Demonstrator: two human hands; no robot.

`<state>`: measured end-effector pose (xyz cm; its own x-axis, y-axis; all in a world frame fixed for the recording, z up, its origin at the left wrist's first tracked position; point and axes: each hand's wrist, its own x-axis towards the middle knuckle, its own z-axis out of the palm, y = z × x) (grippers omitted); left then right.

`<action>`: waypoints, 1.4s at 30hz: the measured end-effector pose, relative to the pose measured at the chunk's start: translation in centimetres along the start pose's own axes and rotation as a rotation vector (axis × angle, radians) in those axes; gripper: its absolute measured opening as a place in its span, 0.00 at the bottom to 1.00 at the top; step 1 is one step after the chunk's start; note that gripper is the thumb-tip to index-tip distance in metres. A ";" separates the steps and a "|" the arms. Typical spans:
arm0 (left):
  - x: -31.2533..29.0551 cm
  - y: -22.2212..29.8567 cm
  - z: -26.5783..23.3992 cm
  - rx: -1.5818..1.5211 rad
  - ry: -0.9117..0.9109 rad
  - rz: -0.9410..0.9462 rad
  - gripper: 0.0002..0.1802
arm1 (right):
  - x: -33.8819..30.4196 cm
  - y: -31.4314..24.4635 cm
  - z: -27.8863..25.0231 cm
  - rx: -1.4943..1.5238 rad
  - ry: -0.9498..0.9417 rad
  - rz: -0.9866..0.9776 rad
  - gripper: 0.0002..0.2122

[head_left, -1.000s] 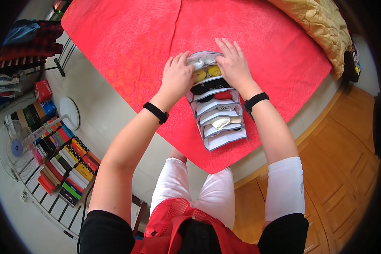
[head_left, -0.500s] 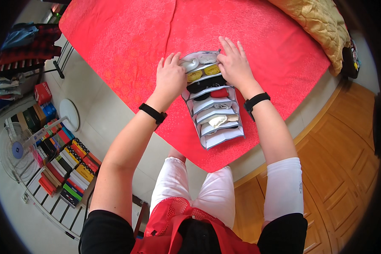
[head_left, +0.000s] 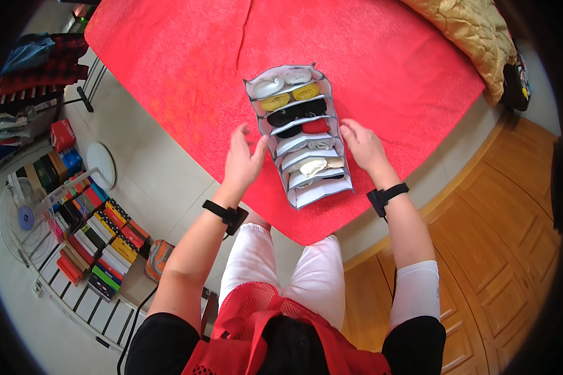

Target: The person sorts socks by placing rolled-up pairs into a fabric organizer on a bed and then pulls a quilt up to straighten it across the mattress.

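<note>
A white fabric organizer (head_left: pixel 313 200) with grey edging and several narrow compartments lies on the red cloth, between my hands. At its far end sit white cloth rolls (head_left: pixel 269 86), then yellow rolls (head_left: pixel 274 102) and black rolled cloth (head_left: pixel 297 112). Nearer to me come a red roll (head_left: pixel 315 126) beside a black one, then pale and cream cloth pieces (head_left: pixel 313 167). My left hand (head_left: pixel 243 161) is beside the organizer's left side, fingers apart, holding nothing. Along the right side is my right hand (head_left: pixel 364 147), fingers loosely bent and empty; whether its fingertips touch the organizer, I cannot tell.
The red cloth (head_left: pixel 187 69) covers a large surface with a corner toward me. A yellow quilt (head_left: pixel 466 37) lies at the far right. Left stand a fan (head_left: pixel 26 217), a rack with stacked boxes (head_left: pixel 100 237) and hanging clothes (head_left: pixel 34 81). Wooden cabinet doors (head_left: pixel 475 250) fill the right.
Both hands have let go of the organizer's far end, moved toward me and spread to its sides. The organizer sits slightly farther up and left in view.
</note>
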<state>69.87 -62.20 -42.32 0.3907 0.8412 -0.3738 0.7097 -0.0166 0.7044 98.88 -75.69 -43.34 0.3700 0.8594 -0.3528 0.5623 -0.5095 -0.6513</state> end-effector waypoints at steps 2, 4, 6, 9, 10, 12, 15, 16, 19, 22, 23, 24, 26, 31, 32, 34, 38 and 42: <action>-1.8 -0.6 1.0 0.044 -0.102 -0.044 0.33 | -1.1 -1.1 0.4 -0.125 -0.125 0.032 0.23; -2.9 -0.5 2.2 0.076 -0.146 0.005 0.31 | -1.7 -2.6 0.3 -0.197 -0.198 0.062 0.22; -3.1 0.7 2.8 0.078 -0.208 -0.074 0.30 | -1.9 -1.9 0.8 -0.303 -0.172 0.057 0.18; -3.0 1.5 4.0 0.071 -0.222 -0.138 0.29 | -1.5 -1.2 1.8 -0.372 -0.109 0.021 0.16; -2.9 1.3 4.3 0.090 -0.138 -0.121 0.29 | -1.5 -1.5 2.0 -0.342 -0.100 -0.013 0.16; -3.1 1.0 4.7 0.121 -0.019 -0.070 0.28 | -1.8 -2.1 2.3 -0.314 -0.107 -0.011 0.17; -3.8 1.2 5.0 0.085 0.062 -0.073 0.27 | -2.4 -1.8 2.2 -0.270 -0.101 -0.031 0.16; -4.3 1.3 5.0 0.078 0.071 -0.073 0.27 | -2.7 -1.8 2.2 -0.253 -0.088 -0.035 0.16; -6.2 1.4 4.7 0.037 0.087 -0.129 0.26 | -3.9 -1.9 2.0 -0.234 -0.095 -0.060 0.15; -7.5 1.3 4.6 -0.016 0.166 -0.099 0.26 | -5.0 -2.9 1.4 -0.229 -0.115 -0.092 0.15; -7.9 1.2 4.4 -0.003 0.177 -0.108 0.26 | -5.4 -3.5 1.2 -0.224 -0.114 -0.098 0.15; -8.1 1.2 4.3 0.007 0.186 -0.111 0.26 | -5.7 -4.2 0.6 -0.224 -0.134 -0.118 0.15; -9.9 0.2 3.7 -0.019 0.205 -0.121 0.27 | -7.4 -5.5 0.8 -0.216 -0.146 -0.124 0.15; -13.5 -3.4 -1.6 -0.124 0.189 -0.106 0.28 | -10.7 -11.2 3.7 -0.192 -0.129 -0.147 0.15; -13.7 -4.1 -2.8 -0.145 0.164 -0.139 0.29 | -10.8 -12.5 4.3 -0.201 -0.125 -0.158 0.15; -14.1 -5.3 -6.3 -0.104 0.161 -0.118 0.27 | -11.6 -15.3 5.8 -0.189 -0.093 -0.178 0.14; -14.8 -7.4 -14.4 -0.047 0.138 -0.115 0.26 | -12.2 -21.8 9.3 -0.159 -0.095 -0.220 0.14; -15.6 -9.2 -22.7 -0.102 0.170 -0.079 0.29 | -11.8 -28.7 12.5 -0.133 -0.142 -0.215 0.13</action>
<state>43.96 -62.86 -29.28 0.2251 0.9170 -0.3292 0.6680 0.1007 0.7373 69.09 -70.68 -28.88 0.1302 0.9409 -0.3126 0.7124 -0.3081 -0.6306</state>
